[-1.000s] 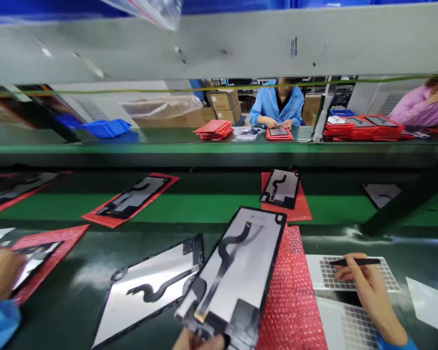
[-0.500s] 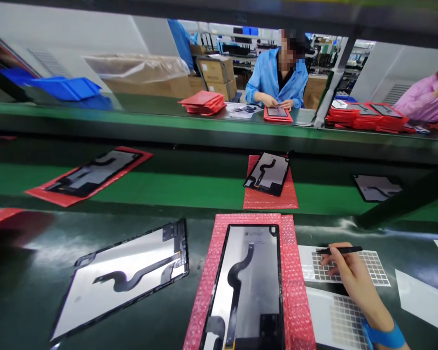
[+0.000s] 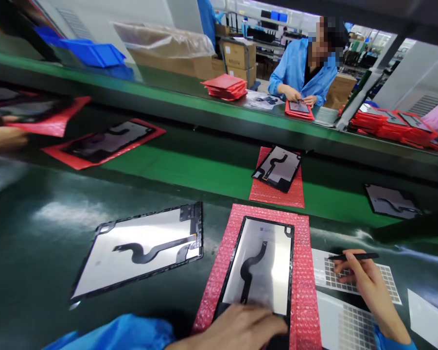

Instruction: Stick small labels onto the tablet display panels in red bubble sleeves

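Observation:
My right hand (image 3: 368, 282) is closed on black tweezers (image 3: 357, 256), their tip over a white sheet of small square stickers (image 3: 386, 277). A second sticker sheet (image 3: 353, 321) lies just below it. From the bottom edge my left hand (image 3: 236, 328) reaches across the lower end of a display panel (image 3: 273, 272); its fingers are blurred and partly out of frame. That panel has a curved black flex cable (image 3: 247, 272) and rests on red bubble-wrap bags (image 3: 211, 287). Left of it, another display panel (image 3: 142, 248) lies on the dark bench, cable side up.
Across the green conveyor (image 3: 200, 167) lie panels on red bags, such as the red bag (image 3: 277, 194). At the left edge a co-worker's hand (image 3: 3, 133) holds a bagged panel. Opposite, a blue-clad person (image 3: 302, 73) works beside stacked red bags (image 3: 226, 87). A dark post (image 3: 415, 231) stands right.
My left hand has come in from below over the middle panel. A co-worker's hand with a red-bagged panel has appeared at left. The view has tilted; my right hand still holds the tweezers.

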A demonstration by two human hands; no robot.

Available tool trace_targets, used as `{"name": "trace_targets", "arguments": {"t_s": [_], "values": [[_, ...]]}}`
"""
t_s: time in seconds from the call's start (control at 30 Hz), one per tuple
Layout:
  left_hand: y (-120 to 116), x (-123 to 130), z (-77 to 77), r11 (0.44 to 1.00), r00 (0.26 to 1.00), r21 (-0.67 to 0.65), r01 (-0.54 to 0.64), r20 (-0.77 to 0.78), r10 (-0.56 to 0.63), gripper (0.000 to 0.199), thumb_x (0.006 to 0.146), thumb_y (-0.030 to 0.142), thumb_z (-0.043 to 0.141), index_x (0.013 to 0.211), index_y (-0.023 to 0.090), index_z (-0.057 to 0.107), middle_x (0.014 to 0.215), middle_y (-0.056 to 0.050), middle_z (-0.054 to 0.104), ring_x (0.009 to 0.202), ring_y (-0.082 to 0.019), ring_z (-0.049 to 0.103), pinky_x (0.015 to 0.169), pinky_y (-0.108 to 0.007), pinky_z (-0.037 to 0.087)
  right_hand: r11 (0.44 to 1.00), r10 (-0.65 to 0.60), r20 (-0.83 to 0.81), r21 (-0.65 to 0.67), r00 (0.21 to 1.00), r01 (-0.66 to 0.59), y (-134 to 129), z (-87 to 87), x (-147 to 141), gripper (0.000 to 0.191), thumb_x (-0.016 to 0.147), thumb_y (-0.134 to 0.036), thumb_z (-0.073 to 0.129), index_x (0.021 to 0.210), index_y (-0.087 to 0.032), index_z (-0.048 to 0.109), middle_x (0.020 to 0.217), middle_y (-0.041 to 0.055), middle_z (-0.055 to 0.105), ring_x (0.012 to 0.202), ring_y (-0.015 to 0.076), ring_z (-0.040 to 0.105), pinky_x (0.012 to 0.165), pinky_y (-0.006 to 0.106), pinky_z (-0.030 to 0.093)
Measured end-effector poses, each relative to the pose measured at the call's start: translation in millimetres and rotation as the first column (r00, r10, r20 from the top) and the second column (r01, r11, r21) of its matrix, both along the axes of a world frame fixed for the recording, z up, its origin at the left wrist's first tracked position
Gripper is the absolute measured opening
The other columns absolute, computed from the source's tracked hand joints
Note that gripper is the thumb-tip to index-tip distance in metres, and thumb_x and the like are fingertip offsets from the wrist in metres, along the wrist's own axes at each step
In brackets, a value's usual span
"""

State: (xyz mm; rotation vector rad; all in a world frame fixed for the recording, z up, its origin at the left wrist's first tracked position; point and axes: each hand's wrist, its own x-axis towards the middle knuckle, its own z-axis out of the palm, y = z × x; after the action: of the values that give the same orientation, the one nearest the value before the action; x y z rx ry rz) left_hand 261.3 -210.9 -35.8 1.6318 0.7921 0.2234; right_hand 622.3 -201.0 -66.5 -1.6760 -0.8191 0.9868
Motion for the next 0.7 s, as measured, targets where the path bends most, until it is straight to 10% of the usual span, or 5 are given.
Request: {"name": "trace_targets", "arguments": {"t_s": [0.1, 0.23, 0.7], "values": [[23, 26, 6.5, 0.843, 0.962, 0.491, 0.221, -0.251, -0.106, 0.035, 0.104, 0.031, 0.065, 0.137, 0.02, 0.07, 0.125, -0.016, 0.077, 0.111, -0.038, 0.075, 0.095, -0.05, 0.061, 1.0, 0.008, -0.013, -0.005, 1.0, -0.008, 1, -0.1, 4, 0.069, 0.07, -0.073, 0.095, 0.1, -0.017, 0.07, 0.075, 0.0086, 0.077, 0.067, 0.0272, 0.076, 0.05, 0.032, 0.065], [35, 45, 5.5, 0.675, 0.884, 0.617, 0.404, -0.452, -0.116, 0.049, 0.106, 0.03, 0.058, 0.148, 0.006, 0.055, 0.123, -0.021, 0.074, 0.098, -0.037, 0.076, 0.079, -0.052, 0.066, 1.0, 0.021, -0.031, 0.018, 0.999, -0.021, -2, -2.4, 12, 0.062, 0.078, -0.071, 0.092, 0.102, -0.018, 0.069, 0.08, 0.0103, 0.08, 0.065, 0.0256, 0.076, 0.052, 0.031, 0.064], [27, 46, -10.9, 0.589, 0.863, 0.675, 0.445, -0.499, -0.081, 0.059, 0.111, 0.041, 0.048, 0.156, 0.004, 0.045, 0.119, -0.021, 0.073, 0.095, -0.035, 0.075, 0.077, -0.049, 0.067, 0.993, 0.122, -0.225, 0.023, 0.967, -0.12, -6, -12.2, -86, 0.04, 0.094, -0.057, 0.084, 0.1, -0.02, 0.071, 0.087, 0.0123, 0.083, 0.072, 0.0262, 0.082, 0.069, 0.036, 0.07]]}}
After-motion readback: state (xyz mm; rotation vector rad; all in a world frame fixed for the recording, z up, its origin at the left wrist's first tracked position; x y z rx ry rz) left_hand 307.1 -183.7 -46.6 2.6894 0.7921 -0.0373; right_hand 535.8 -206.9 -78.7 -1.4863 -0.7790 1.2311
